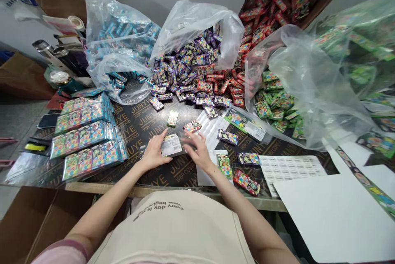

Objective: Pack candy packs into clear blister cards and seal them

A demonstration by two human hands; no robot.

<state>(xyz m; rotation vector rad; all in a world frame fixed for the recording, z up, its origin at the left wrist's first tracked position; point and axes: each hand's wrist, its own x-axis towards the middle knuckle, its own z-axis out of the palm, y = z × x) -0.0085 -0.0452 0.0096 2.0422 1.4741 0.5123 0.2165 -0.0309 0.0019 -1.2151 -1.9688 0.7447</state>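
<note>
A small grey-white box with a barcode label (171,145) lies on the dark table in front of me. My left hand (154,149) grips its left end, thumb at the near edge and fingers at the far edge. At its right end is my right hand (198,151), fingers spread and bent, holding nothing visible. Just beyond them are a green-edged small box (172,118) and a red small box (192,126). To the right of my right hand lie a purple box (227,136), a green box (224,166) and a red box (247,182).
Several wrapped multi-packs (89,132) are stacked at left. Behind stand plastic bags of blue boxes (123,29), purple boxes (185,60) and green boxes (277,101), and a carton of red boxes (277,5). A label sheet (291,169) and white card (333,214) lie right.
</note>
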